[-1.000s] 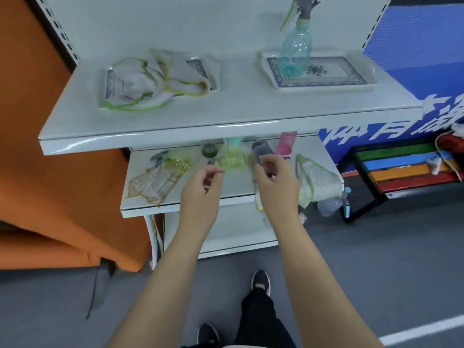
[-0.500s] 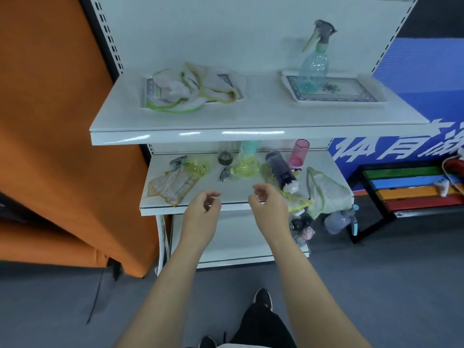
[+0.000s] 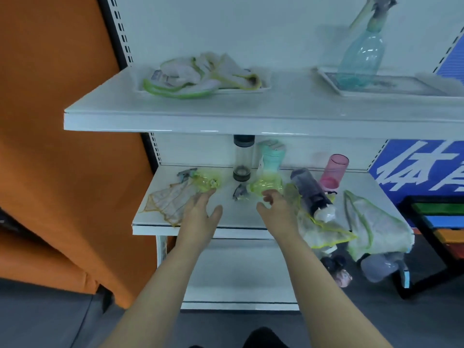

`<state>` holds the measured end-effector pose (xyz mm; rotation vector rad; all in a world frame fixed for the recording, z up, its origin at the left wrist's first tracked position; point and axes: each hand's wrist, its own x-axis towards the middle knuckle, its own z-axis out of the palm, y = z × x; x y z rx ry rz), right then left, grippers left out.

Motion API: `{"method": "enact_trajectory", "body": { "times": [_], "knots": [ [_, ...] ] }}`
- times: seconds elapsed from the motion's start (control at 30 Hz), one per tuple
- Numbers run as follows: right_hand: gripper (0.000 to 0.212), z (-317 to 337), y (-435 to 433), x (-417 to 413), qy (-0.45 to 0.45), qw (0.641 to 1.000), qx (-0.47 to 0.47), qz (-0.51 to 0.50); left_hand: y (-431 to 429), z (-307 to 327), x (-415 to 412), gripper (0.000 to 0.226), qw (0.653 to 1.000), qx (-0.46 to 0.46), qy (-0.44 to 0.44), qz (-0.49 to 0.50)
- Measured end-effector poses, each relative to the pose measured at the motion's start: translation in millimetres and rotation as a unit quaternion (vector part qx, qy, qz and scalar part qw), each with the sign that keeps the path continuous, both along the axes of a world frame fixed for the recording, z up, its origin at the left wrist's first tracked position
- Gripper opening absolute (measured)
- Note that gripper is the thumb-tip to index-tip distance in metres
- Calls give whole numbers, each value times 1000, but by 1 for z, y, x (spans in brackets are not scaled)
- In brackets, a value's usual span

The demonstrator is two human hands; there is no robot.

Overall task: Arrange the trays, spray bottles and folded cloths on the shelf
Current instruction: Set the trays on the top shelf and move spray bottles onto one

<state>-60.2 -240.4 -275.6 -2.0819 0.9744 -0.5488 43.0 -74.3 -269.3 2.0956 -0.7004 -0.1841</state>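
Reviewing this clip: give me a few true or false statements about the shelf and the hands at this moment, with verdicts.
1. A teal spray bottle stands upright on a tray on the top shelf. True.
2. The left hand grips a cloth. False: it is open and holds nothing.
3. The pink cup is on the top shelf. False: it stands on the middle shelf.
4. The dark bottle lies on its side. True.
5. The right hand reaches toward the yellow-green spray bottle. True.

Grey floor, big orange curtain on the left, blue wall banner with white characters, rainbow-slatted rack right.
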Motion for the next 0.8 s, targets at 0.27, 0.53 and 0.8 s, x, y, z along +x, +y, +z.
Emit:
{"method": "enact_trajectory", "body": {
  "times": [0.27,0.53,0.8],
  "knots": [
    [33,-149,-39,49,-91,959,-267,43,-64,-127,66,51,986,-76,-148,-8],
    [29,-179,-56,61,-194,924,-328,-10,-76,-171,78,40,955,-195,-220,36],
    [28,-179,-54,58,-181,922,-343,-17,-89,-160,90,53,946,-122,-279,110]
  ]
}}
